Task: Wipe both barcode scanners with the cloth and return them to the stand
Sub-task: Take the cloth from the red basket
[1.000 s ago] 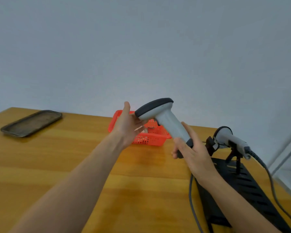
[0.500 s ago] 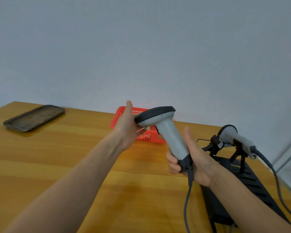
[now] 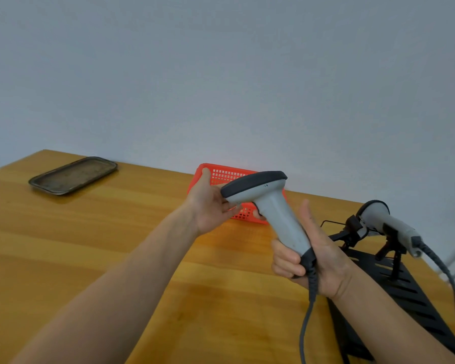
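Fingers [image 3: 286,261] of my right hand [image 3: 318,261] wrap the scanner [image 3: 271,206] low on its grip, thumb up and off it. My left hand [image 3: 210,206] is partly open, fingertips touching the scanner's head over the basket [image 3: 221,174] at the desk's [image 3: 116,245] far edge. I see no cloth. The cable [image 3: 306,324] hangs from the grip toward the near edge; I judge it could snag on the stand [image 3: 405,290] at the right edge. The second scanner [image 3: 386,224] sits cradled there. With so loose a hold, a cable tug could twist the scanner free.
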